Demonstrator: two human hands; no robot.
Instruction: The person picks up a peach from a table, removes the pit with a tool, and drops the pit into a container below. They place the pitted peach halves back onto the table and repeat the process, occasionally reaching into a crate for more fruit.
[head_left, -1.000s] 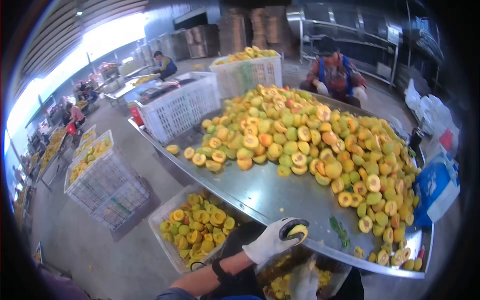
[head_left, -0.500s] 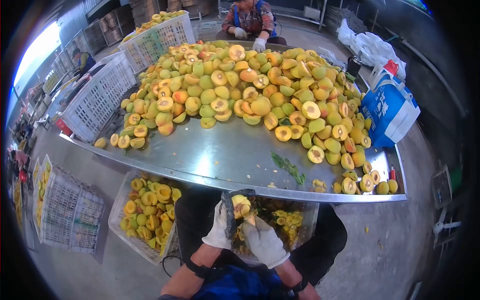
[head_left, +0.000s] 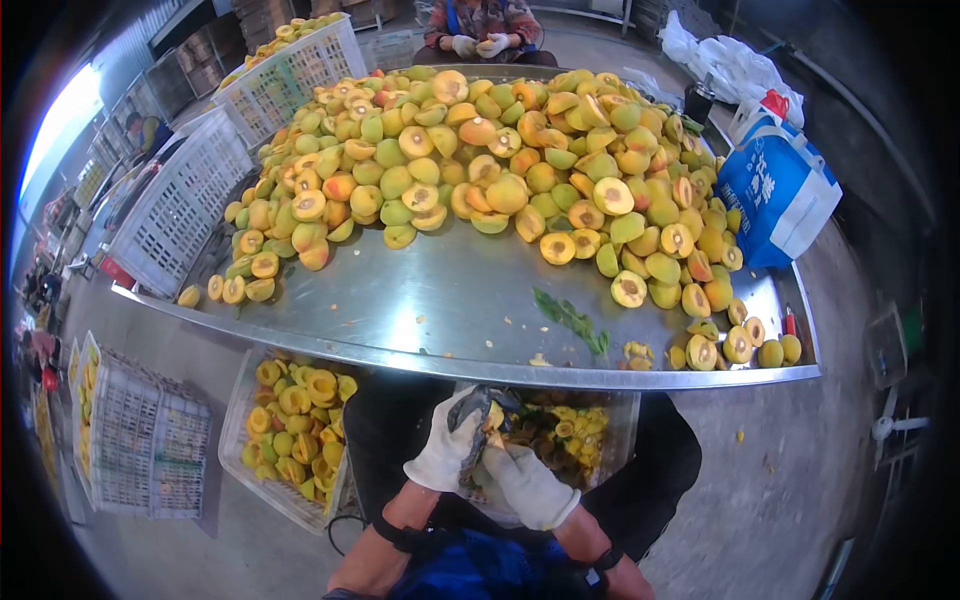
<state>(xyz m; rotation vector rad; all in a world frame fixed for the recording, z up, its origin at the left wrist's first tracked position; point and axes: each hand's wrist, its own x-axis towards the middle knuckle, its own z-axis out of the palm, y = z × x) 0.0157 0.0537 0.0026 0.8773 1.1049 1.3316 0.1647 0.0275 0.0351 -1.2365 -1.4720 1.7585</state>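
Note:
My left hand (head_left: 450, 440), in a white glove with a dark palm, is closed around a halved peach (head_left: 494, 415) below the table's front edge. Close against it, my right hand (head_left: 530, 485), also gloved, has its fingers pinched together at the fruit. Whatever those fingers grip is too small and hidden to make out. Under both hands stands a bin (head_left: 628, 440) with yellow fruit pieces and dark scraps in it. A large heap of peach halves (head_left: 420, 170), many with the pits showing, covers the back of the metal table (head_left: 400, 290).
Left of my legs is a crate (head_left: 235, 435) of hollowed peach halves. More crates (head_left: 150, 440) stand farther left, and a white crate (head_left: 185, 195) rests at the table's left. A blue bag (head_left: 765, 200) sits at the right edge. Across the table sits a co-worker (head_left: 480, 25).
The peach half has turned in my left hand and shows less of its face, with my right fingers still against it. The co-worker's hands have come together. The view has shifted slightly.

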